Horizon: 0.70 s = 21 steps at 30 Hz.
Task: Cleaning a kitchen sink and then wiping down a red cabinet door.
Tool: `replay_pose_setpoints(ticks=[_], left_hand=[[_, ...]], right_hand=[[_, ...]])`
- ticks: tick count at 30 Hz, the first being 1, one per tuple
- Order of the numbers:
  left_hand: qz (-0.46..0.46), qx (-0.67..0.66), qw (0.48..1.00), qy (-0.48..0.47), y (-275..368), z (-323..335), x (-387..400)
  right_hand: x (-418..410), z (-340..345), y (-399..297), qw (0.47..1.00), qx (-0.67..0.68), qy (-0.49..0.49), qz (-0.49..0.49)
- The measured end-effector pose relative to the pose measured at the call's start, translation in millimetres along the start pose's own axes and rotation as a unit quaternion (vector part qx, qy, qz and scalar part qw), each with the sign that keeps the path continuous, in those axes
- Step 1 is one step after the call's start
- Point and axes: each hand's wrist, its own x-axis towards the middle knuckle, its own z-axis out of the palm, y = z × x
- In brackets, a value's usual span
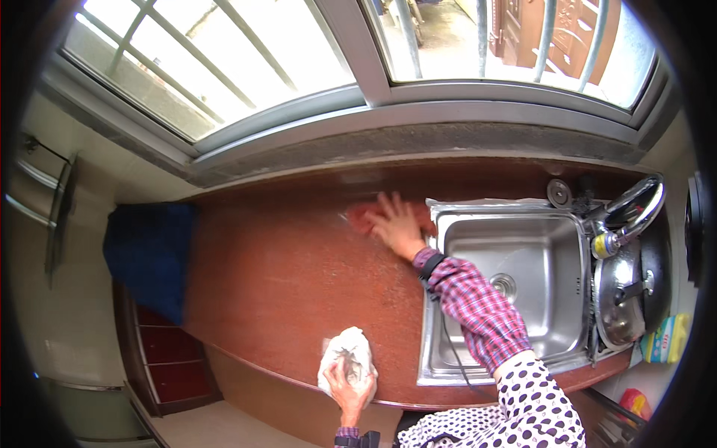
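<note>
My right hand [399,228], blurred and with fingers spread, presses down on a red cloth [358,217] lying on the reddish-brown countertop [269,269]. The cloth is close to the left rim of the stainless steel sink [538,246]. At the counter's front edge, my left hand [350,389] holds a crumpled white bag [353,341], seemingly plastic. Its mouth gapes upward, and I cannot tell what is inside.
A chrome faucet [644,207] rises at the sink's right, near a drain strainer [559,193]. Pot lids [616,308] and a yellow bottle [675,339] stand beyond. Dark blue cloth [148,252] covers the counter's left end. A barred window [381,95] runs behind.
</note>
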Motion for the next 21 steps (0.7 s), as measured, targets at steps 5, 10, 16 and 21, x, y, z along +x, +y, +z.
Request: replay_pose_setpoints(ticks=[5, 10, 16, 21], left_hand=[[0.022, -0.017, 1.000, 0.012, 1.3, -0.2, 5.6], [0.013, -0.028, 1.000, 0.000, -7.7, 8.4, 4.4], [-0.005, -0.072, 0.997, -0.004, -6.0, 2.8, 4.6], [0.026, -0.058, 0.998, -0.009, -0.3, 4.4, 2.3]], right_hand=[[-37.1, -87.0, 125.0, 0.975, -0.179, 0.017, 0.129], [-128.7, -116.3, 163.0, 0.954, -0.213, 0.015, 0.211], [-178.4, -174.1, 135.7, 0.906, 0.153, 0.081, 0.386], [-99.7, -148.7, 188.7, 0.871, 0.129, 0.197, 0.432]])
